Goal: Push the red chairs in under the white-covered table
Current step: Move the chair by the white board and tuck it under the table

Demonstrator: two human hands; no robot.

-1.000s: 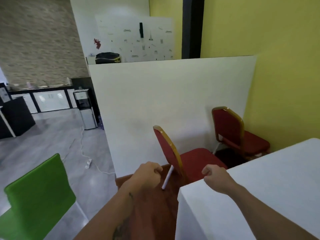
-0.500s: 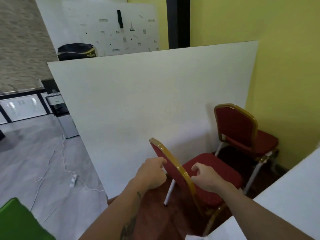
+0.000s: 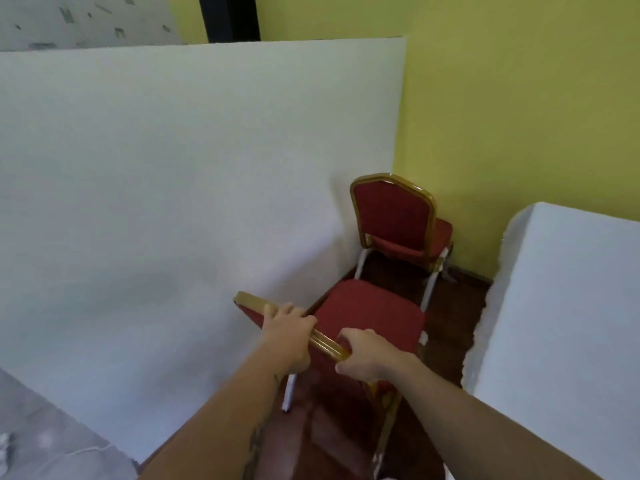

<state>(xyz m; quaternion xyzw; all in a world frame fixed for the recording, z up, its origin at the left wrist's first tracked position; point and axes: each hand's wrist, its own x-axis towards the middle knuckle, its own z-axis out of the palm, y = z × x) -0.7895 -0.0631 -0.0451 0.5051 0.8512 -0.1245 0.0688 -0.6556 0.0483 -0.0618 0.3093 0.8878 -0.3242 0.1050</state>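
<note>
A red chair [image 3: 367,315] with a gold frame stands just below me, its seat facing the white-covered table [image 3: 568,327] on the right. My left hand [image 3: 289,332] is closed over the top rail of its backrest. My right hand [image 3: 363,355] grips the same rail at its right corner. A second red chair [image 3: 398,216] stands further back in the corner, apart from the table, with its backrest towards me.
A tall white partition board [image 3: 173,185] runs along the left, close behind the near chair. A yellow wall [image 3: 519,116] closes the corner behind the far chair. Dark wooden floor [image 3: 453,306] shows in the narrow gap between chairs and table.
I have stepped closer and look down more. Both hands, which hovered at the near chair's backrest, have closed on its top rail.
</note>
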